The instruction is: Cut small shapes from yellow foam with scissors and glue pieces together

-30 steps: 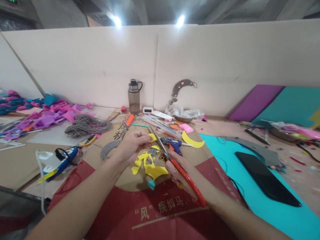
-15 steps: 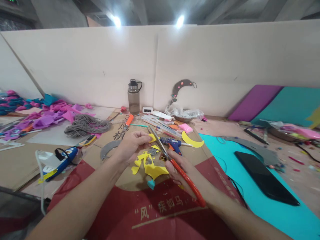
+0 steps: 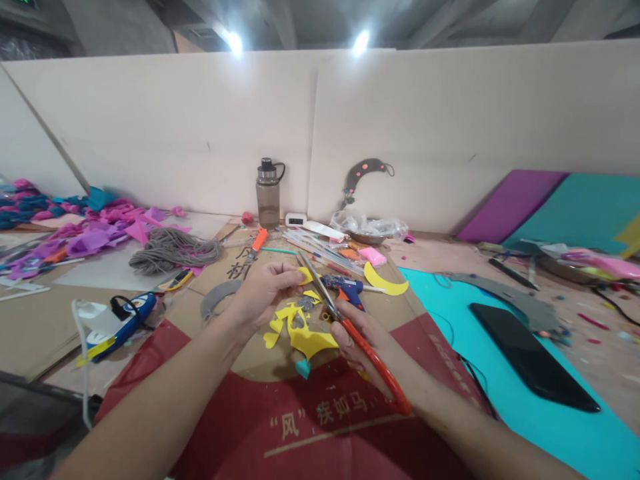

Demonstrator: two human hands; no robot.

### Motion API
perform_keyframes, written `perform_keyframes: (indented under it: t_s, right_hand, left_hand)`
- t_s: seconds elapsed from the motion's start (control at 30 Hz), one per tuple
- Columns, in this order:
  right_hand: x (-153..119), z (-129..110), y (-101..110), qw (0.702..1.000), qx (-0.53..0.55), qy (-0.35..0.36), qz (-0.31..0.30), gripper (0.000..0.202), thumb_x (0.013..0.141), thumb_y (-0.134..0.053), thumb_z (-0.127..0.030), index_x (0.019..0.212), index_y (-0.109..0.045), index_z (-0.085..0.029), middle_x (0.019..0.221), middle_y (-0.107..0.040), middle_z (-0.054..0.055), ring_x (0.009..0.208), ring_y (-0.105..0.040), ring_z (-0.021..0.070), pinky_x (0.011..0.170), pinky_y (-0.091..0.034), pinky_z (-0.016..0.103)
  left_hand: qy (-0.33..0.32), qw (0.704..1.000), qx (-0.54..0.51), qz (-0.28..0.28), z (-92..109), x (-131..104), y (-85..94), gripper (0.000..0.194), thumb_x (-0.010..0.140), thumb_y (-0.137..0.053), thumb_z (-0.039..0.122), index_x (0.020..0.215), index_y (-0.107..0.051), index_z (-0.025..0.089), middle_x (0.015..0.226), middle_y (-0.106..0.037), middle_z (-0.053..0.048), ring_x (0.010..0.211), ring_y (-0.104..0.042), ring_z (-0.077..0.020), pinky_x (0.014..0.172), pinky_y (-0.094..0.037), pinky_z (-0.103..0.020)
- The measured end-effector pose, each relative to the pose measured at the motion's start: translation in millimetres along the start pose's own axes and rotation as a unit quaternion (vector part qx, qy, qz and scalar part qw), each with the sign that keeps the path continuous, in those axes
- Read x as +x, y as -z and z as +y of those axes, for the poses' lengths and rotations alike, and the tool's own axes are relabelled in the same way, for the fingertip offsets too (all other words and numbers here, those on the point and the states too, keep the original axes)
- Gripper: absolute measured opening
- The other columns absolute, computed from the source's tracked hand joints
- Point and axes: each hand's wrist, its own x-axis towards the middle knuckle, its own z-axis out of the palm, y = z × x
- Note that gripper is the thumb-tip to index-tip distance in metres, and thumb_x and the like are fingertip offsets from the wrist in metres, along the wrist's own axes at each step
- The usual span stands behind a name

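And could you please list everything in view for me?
scissors: one, red-handled, centre
yellow piece: one, yellow, beside scissors
yellow scraps: several, yellow, on cardboard
crescent: one, yellow, right of glue gun
glue gun: one, blue and orange, behind scissors
knife: one, orange, left of centre
bottle: one, translucent grey, back
display device: one, white, right of bottle
cord coil: one, grey, left
soft scraps: many, pink, purple and blue, far left
power strip: one, blue, left
phone: one, black, on turquoise sheet, right
grey curved pieces: three, grey, wall, left, right
lights: two, white, overhead
left hand: one, bare, holding yellow piece
right hand: one, bare, holding scissors
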Motion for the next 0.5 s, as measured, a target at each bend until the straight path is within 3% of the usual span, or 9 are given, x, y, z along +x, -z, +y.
perform_keyframes:
  t_s: [0.27,0.5]
  right_hand:
    - [-0.4,-0.8,1.4,1.0,-0.013,0.012,0.007,0.045,0.083,-0.051,-0.061,0.098,-0.059,-0.02,0.074,-0.049,0.001,0.07,-0.046,0.0152,0.062,-0.037,0.025]
    - [-1.3,-0.4,2.7,0.999,-0.05,0.003,0.0,0.043,0.085,-0.051,-0.057,0.101,-0.059,-0.018,0.072,-0.049,0.0,0.062,-0.041,0.0122,0.058,-0.035,0.025]
  left_hand:
    - [-0.003,1.0,0.007,0.005,0.6,0.1,0.0,0.022,0.053,-0.08,0.022,0.056,-0.061,0.012,0.053,-0.059,0.001,0.049,-0.052,-0.0056,0.054,-0.04,-0.018]
    - [0.001,1.0,0.013,-0.004,1.0,-0.6,-0.5,0.024,0.054,-0.08,0.024,0.054,-0.059,0.012,0.052,-0.058,0.0,0.049,-0.051,-0.0058,0.053,-0.039,-0.018]
